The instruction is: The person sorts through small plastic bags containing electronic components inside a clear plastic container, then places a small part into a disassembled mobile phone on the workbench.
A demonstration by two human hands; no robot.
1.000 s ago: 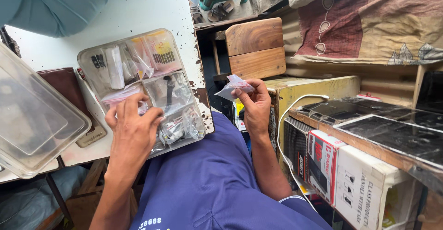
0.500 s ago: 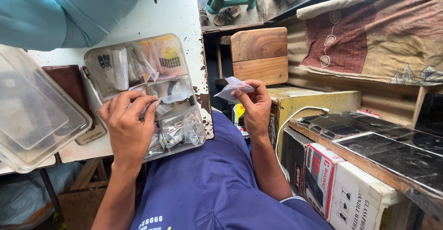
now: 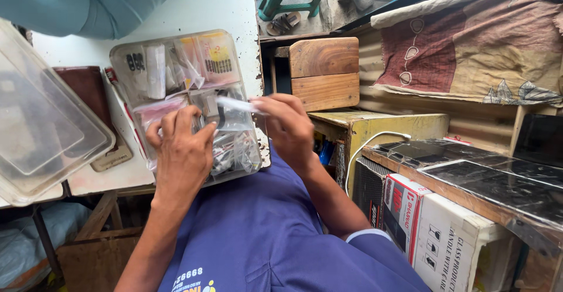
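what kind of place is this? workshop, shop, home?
Probably a small repair stall or cramped workshop. The left hand rests on a clear plastic compartment box of bagged small parts, the right hand holds a small clear packet, and dark flat glass panels lie stacked above a white cardboard carton.

Clear plastic compartment box (image 3: 176,63): yellow and pink packets inside. Clear tray lid (image 3: 41,128). White tabletop (image 3: 217,4), chipped. Brown wallet (image 3: 88,87), possibly leather. Blue-purple shirt (image 3: 264,233). Wooden blocks (image 3: 324,72), tan. Cloth (image 3: 469,51): maroon and beige, leaf pattern. Red-and-white carton (image 3: 434,221).
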